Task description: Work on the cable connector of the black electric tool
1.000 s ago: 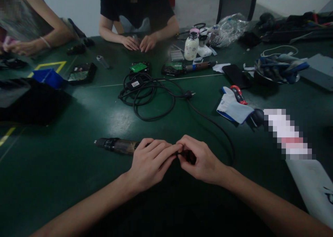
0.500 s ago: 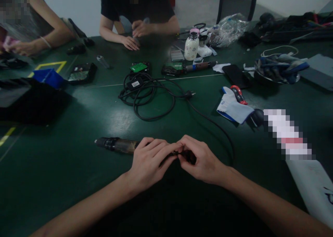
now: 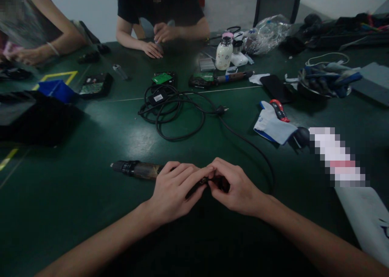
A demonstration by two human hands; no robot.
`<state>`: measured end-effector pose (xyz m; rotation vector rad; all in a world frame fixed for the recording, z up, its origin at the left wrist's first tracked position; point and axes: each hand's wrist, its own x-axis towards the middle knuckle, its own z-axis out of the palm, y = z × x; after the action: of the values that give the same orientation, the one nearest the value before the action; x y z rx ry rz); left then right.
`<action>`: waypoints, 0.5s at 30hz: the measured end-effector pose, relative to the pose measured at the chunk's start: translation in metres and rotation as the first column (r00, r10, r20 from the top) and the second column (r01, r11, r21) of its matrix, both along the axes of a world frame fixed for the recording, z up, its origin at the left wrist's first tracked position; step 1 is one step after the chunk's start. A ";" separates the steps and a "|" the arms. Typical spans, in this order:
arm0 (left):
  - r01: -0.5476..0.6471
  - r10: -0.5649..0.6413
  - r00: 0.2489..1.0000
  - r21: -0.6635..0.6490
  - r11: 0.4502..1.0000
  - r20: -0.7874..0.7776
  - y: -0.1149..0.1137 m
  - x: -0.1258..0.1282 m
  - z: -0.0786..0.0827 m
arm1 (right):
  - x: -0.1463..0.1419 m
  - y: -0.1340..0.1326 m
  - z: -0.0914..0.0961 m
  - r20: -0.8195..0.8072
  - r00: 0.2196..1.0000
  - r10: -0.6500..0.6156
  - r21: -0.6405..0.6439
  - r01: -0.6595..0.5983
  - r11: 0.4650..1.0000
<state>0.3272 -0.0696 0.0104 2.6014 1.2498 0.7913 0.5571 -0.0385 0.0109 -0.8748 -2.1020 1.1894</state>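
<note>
A dark electric screwdriver point(image 3: 135, 168) lies on the green table point(image 3: 91, 196), its tip end pointing left. My left hand point(image 3: 174, 190) is wrapped over its right part, fingers closed on the body. My right hand point(image 3: 232, 185) meets it from the right, fingers pinched round the tool's cable end. A black cable point(image 3: 255, 149) runs from under my right hand up toward a coil point(image 3: 173, 106) at the table's middle.
Across the table a person's hands point(image 3: 158, 39) work on a small part; another person's arm point(image 3: 45, 46) rests at the far left. Hard drives point(image 3: 97, 84), a white bottle point(image 3: 224, 54), a work glove point(image 3: 272, 125), a blue bin point(image 3: 56, 89) and tools lie around.
My hands have stayed almost still on the screwdriver. The person opposite has raised one hand off the table with a small object.
</note>
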 end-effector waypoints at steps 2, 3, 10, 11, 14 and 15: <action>0.017 -0.017 1.000 -0.014 1.000 -0.002 0.000 0.000 0.001 | 0.000 0.000 0.000 -0.003 1.000 -0.005 0.000 0.005 1.000; 0.022 -0.022 1.000 -0.018 1.000 -0.004 0.000 0.000 0.001 | 0.000 0.000 0.000 -0.006 1.000 -0.007 0.000 0.007 1.000; 0.005 -0.005 1.000 -0.009 1.000 -0.006 0.000 0.000 0.001 | -0.001 0.000 0.000 -0.012 1.000 -0.002 0.000 0.002 1.000; 0.016 -0.016 1.000 -0.016 1.000 -0.005 0.000 0.000 0.001 | -0.001 0.000 -0.001 -0.011 1.000 -0.004 0.001 0.004 1.000; 0.024 -0.024 1.000 -0.019 1.000 -0.007 0.001 0.000 0.001 | 0.000 0.000 -0.001 -0.012 1.000 -0.003 0.005 0.003 1.000; 0.015 -0.015 1.000 -0.016 1.000 -0.010 0.001 0.000 0.001 | 0.000 0.000 -0.002 -0.013 1.000 -0.002 0.006 0.002 1.000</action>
<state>0.3268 -0.0687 0.0114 2.6023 1.2321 0.7637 0.5568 -0.0382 0.0093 -0.8641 -2.0933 1.1836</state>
